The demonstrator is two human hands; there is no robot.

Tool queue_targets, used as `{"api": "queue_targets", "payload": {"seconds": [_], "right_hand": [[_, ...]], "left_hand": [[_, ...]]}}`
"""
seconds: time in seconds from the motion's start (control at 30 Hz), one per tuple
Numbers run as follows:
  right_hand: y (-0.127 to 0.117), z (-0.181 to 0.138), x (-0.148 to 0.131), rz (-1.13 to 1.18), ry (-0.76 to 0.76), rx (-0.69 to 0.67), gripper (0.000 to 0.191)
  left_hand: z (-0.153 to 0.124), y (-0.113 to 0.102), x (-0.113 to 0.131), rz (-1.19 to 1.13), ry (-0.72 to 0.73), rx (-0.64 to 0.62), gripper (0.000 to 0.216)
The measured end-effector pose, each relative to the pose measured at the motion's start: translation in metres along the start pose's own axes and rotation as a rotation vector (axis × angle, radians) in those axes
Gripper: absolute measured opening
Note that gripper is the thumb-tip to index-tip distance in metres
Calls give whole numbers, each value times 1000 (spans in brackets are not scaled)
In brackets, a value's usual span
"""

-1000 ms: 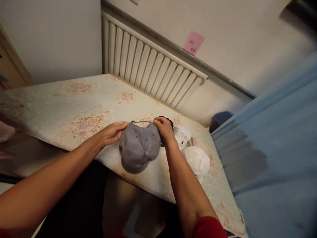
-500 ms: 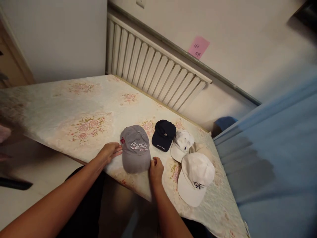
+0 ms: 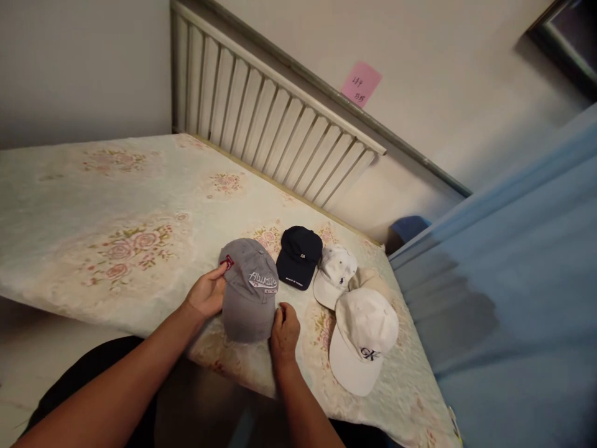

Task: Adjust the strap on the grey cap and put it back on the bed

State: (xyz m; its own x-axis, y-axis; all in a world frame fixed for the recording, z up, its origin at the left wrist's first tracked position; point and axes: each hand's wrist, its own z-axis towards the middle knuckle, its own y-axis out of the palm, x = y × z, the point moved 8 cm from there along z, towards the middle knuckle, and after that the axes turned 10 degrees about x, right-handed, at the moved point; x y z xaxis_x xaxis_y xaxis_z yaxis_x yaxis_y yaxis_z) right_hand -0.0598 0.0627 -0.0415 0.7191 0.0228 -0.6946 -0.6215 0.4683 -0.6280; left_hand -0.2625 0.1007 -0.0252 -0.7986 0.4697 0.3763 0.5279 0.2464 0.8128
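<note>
A grey cap [image 3: 247, 291] with white lettering lies on the floral tablecloth [image 3: 140, 211] near the table's front edge, brim toward me. My left hand [image 3: 208, 292] holds its left side, fingers curled against the crown. On the cap's right side, my right hand [image 3: 283, 328] pinches the brim's edge. Right of the grey cap lie a navy cap [image 3: 298, 256], a small white cap [image 3: 334, 274], a beige cap [image 3: 373, 280] partly hidden, and a larger white cap [image 3: 361, 339] with dark letters.
A white ribbed radiator [image 3: 275, 127] runs along the wall behind the table, with a pink sticky note [image 3: 360, 82] above it. A blue curtain or sheet [image 3: 513, 298] fills the right side. A blue object [image 3: 407, 226] sits on the floor past the table corner.
A second ago both hands held the grey cap up, its back toward me. It then came down onto the table, lettering up, and my hands now grip its sides.
</note>
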Motion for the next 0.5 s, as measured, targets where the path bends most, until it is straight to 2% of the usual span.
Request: {"api": "queue_targets", "payload": {"seconds": [0.13,0.23,0.37,0.5], "right_hand": [[2,0,2,7,-23,4,26],[1,1,5,32,-5,10,25],[-4,1,10,193,120,43,26],[-8,-21,10,371,250,11,33]], "left_hand": [[4,6,-12,13,-103,6,42],[9,14,-18,-3,-173,-66,45],[17,24,-8,-80,-128,-223,49],[22,28,0,-141,-80,-316,51]]}}
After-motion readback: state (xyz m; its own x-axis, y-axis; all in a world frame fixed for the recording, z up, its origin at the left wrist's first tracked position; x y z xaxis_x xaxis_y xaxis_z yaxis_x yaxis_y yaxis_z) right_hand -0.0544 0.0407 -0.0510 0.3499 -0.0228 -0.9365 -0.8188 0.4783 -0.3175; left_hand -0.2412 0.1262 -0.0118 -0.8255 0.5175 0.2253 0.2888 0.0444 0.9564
